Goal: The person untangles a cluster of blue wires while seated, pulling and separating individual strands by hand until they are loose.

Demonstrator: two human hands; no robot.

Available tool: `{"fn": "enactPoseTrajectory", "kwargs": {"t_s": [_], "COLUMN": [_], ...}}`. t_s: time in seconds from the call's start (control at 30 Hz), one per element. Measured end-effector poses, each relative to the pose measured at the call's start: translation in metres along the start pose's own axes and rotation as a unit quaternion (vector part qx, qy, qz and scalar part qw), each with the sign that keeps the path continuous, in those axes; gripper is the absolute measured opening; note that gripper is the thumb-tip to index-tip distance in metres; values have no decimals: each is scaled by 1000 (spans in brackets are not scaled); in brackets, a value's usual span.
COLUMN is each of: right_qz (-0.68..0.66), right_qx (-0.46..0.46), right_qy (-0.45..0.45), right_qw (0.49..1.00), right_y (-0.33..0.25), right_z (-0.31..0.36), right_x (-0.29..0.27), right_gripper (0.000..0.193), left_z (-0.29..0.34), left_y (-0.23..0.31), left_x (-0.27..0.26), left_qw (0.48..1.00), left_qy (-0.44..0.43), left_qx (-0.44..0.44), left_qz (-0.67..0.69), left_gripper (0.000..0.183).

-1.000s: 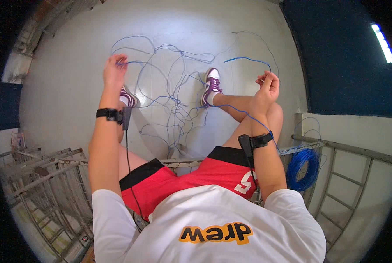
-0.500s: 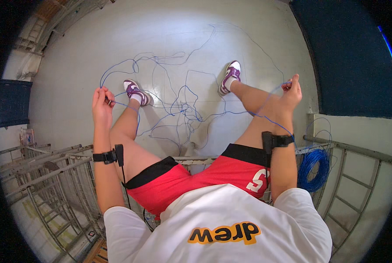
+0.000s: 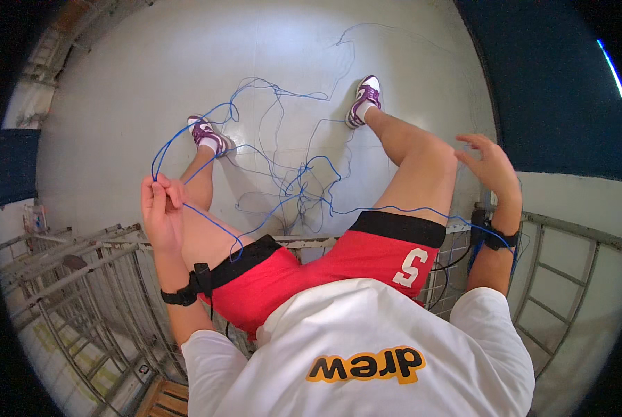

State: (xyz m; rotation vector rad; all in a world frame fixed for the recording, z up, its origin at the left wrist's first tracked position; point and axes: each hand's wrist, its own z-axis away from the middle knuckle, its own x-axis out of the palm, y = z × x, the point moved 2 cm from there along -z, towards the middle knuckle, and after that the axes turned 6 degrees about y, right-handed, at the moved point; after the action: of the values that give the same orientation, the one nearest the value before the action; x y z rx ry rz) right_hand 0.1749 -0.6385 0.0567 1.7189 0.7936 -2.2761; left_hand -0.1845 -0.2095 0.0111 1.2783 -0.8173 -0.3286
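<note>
Right hand (image 3: 490, 165) moved outward | blue wire (image 3: 300, 190) pinched in left hand (image 3: 164, 208)

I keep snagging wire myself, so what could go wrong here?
The crossing loops of blue wire on the floor might tighten into knots if the left hand pulls hard. The strand running past the black strap on the right wrist could catch there. Loops passing the left purple-and-white sneaker might snag that foot if it moves.
</note>
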Motion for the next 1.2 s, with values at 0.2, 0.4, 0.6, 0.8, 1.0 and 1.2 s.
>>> {"fn": "enactPoseTrajectory", "kwargs": {"t_s": [0.2, 0.4, 0.6, 0.8, 1.0, 1.2], "right_qz": [-387, -639, -700, -416, -189, -163], "right_qx": [-84, 111, 77, -293, -484, -473], "right_qy": [-261, -504, -349, -96, -67, 57], "right_qw": [880, 570, 619, 855, 852, 864], "right_y": [-96, -179, -202, -220, -217, -192], "right_z": [12, 27, 32, 52, 86, 95], "right_x": [57, 136, 147, 75, 81, 67], "right_gripper": [53, 71, 39, 32, 25, 21], "left_z": [58, 97, 98, 39, -31, -187], "left_y": [4, -7, -25, -37, -51, -57], "left_x": [22, 101, 109, 75, 144, 42], "left_qw": [996, 896, 775, 981, 921, 877], "left_qy": [-64, -380, -420, -119, -147, -52], "left_qx": [19, 48, 77, -145, -305, -392], "left_qz": [-64, -224, -466, -40, 191, 271], "left_gripper": [15, 10, 16, 50, 53, 40]}}
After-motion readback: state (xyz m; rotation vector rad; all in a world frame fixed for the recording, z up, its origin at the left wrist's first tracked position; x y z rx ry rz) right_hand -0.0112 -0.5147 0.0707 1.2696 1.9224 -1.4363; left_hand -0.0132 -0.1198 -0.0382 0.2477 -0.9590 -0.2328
